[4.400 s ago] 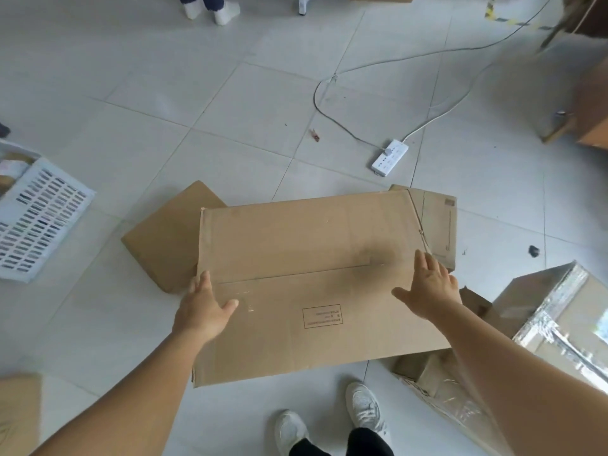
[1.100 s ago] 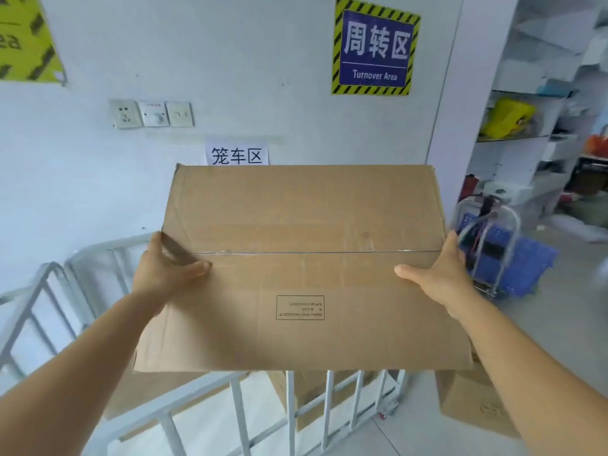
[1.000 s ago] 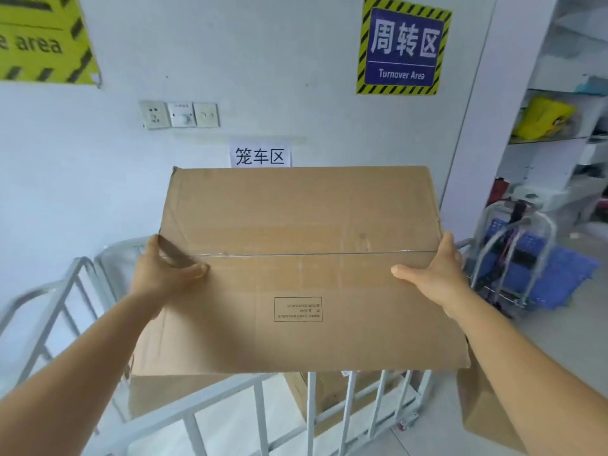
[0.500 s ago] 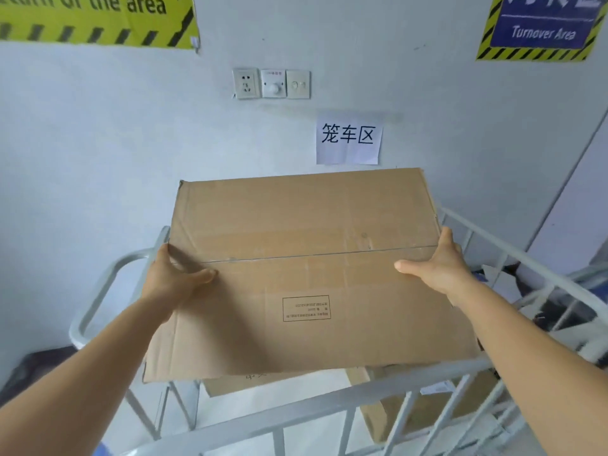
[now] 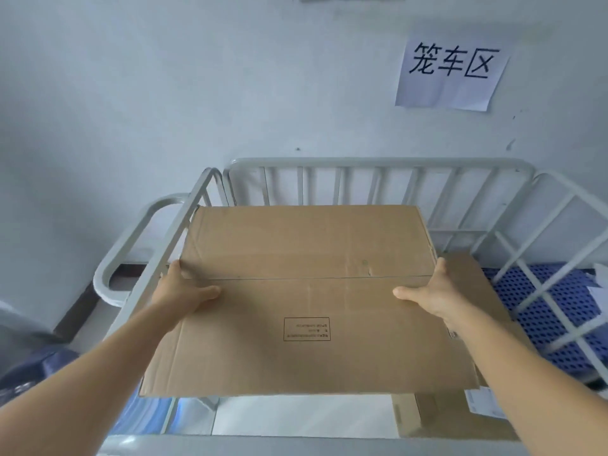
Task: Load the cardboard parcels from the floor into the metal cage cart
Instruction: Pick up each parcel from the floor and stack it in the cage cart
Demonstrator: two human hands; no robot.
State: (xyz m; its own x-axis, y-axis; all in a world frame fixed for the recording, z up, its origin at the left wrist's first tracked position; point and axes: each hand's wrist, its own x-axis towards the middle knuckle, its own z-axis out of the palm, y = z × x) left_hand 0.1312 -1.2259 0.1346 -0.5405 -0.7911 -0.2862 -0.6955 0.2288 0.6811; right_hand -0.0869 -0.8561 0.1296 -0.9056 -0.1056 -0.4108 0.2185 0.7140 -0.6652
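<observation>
Both hands hold a flat cardboard parcel [image 5: 306, 301] level above the inside of the cage cart [image 5: 378, 164]. The left hand [image 5: 184, 291] grips its left edge and the right hand [image 5: 434, 296] its right edge, thumbs lying on top. More parcels [image 5: 460, 419] lie in the cart below.

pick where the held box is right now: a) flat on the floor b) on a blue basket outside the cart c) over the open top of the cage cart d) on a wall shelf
c: both the left hand and the right hand grip the box by its sides, held above the cart with the rails around it.
</observation>
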